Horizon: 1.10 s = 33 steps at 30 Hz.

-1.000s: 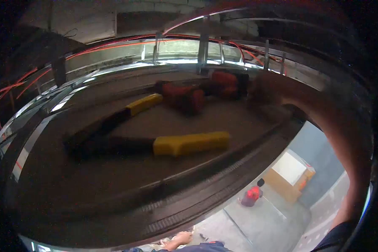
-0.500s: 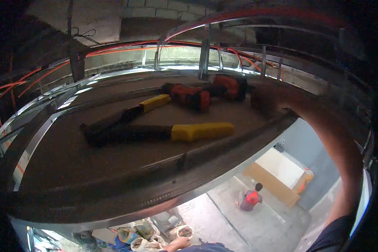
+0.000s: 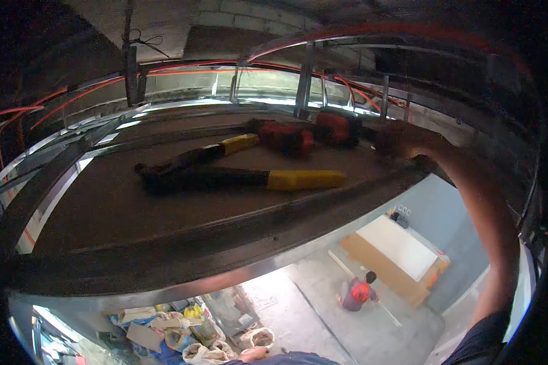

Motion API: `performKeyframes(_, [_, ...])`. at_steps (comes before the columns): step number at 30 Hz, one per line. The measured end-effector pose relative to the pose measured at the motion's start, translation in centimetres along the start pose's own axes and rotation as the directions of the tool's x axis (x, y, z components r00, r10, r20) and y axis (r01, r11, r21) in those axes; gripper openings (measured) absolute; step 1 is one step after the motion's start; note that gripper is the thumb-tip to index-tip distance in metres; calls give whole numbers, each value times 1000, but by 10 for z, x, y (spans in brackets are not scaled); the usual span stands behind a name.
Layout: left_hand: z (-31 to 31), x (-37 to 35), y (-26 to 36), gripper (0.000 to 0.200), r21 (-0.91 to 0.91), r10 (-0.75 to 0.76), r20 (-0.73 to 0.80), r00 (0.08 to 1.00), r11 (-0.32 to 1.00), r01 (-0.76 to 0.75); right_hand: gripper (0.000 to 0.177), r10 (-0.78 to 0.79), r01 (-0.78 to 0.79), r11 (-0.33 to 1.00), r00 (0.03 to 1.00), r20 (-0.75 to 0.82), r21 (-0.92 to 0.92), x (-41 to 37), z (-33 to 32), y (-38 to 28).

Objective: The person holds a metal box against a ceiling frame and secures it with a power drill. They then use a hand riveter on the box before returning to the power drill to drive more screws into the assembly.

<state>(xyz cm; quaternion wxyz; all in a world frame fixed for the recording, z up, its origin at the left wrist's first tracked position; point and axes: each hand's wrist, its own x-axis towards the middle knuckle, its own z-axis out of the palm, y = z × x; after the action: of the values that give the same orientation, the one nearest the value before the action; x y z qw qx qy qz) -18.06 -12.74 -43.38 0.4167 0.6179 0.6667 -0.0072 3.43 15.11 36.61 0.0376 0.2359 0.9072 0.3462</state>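
Note:
My right hand [image 3: 399,141] is on the dark ceiling surface at the right, beside a red and black power tool [image 3: 338,129]; its fingers are lost in shadow. Left of that lies a second red and black tool [image 3: 283,137]. Nearer me, a long-handled tool with black and yellow handles [image 3: 304,179] rests with its handles spread. Down at the bottom edge, my left hand [image 3: 254,354] shows small and partly cut off, and its fingers cannot be made out.
A dark metal channel [image 3: 225,230] runs along the near edge of the ceiling. Metal hangers and orange conduits cross behind. Far below, a person [image 3: 356,294] crouches on the floor near boards [image 3: 396,246]. Sacks [image 3: 210,353] and bags are piled at lower left.
The view has shifted, showing more of the floor and sacks below. My right hand stays beside the power tool. The person below has changed posture slightly, with an arm reaching out.

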Motion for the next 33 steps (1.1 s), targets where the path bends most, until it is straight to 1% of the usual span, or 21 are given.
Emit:
performKeyframes(2, [1, -2, -1, 48, -11, -5, -4, 1000, 1000, 5, 24, 12, 10, 995, 974, -225, 97, 3, -16, 4])
performKeyframes(3, [2, -3, -1, 48, -14, -8, -9, 1000, 1000, 8, 24, 11, 10, 996, 974, -225, 94, -1, -16, 1])
performKeyframes(4, [2, -6, 1, 48, -21, -7, -10, 1000, 1000, 7, 25, 103, 130, 793, 934, -341, 596, -15, -45, -38])
performKeyframes(5, [3, -8, 4, 48, -32, -7, -19, 1000, 999, 7, 27, 250, 283, 350, 890, -381, 893, -21, -70, -69])
performKeyframes(6, [2, -10, 5, 48, -37, -3, -25, 1000, 999, 2, 29, 58, 324, 490, 914, -401, 809, -18, -85, -79])
performKeyframes(7, [0, -11, 8, 48, -47, 1, -38, 999, 999, -3, 31, -120, 365, 606, 920, -373, 707, -17, -99, -87])
performKeyframes(8, [-2, -13, 11, 48, -54, 1, -49, 999, 999, -4, 33, -144, 328, 734, 931, -336, 595, -13, -117, -105])
performKeyframes(9, [-7, -13, 14, 48, -73, 1, -65, 998, 997, -5, 36, -203, 511, 645, 831, -518, 568, -3, -115, -117])
performKeyframes(10, [-12, -13, 19, 48, -97, -3, -82, 997, 995, -5, 35, -244, 557, 692, 779, -578, 458, 4, -123, -128])
performKeyframes(11, [-14, -14, 25, 48, -123, -8, -99, 995, 992, -4, 31, -311, 620, 694, 717, -624, 366, 26, -125, -141])
performKeyframes(12, [-25, -19, 37, 48, -165, -14, -123, 992, 986, -6, 27, -379, 671, 691, 652, -656, 267, 40, -116, -135])
performKeyframes(13, [-31, -22, 49, 48, -189, -20, -141, 990, 982, -7, 27, -396, 661, 715, 652, -646, 228, 47, -117, -136])
performKeyframes(17, [-46, -34, 89, 47, -251, -1, -172, 985, 967, -42, 27, -342, 536, 826, 721, -603, 172, 67, -113, -145])
performKeyframes(20, [-48, -41, 107, 47, -263, 23, -173, 985, 962, -68, 27, -303, 479, 866, 733, -609, 145, 81, -111, -152])
performKeyframes(28, [-50, -53, 111, 47, -264, 78, -160, 984, 957, -119, 27, -218, 368, 924, 732, -646, 106, 85, -115, -165])
performKeyframes(33, [-45, -59, 106, 47, -268, 84, -156, 984, 955, -124, 27, -188, 322, 944, 699, -690, 68, 95, -119, -176])
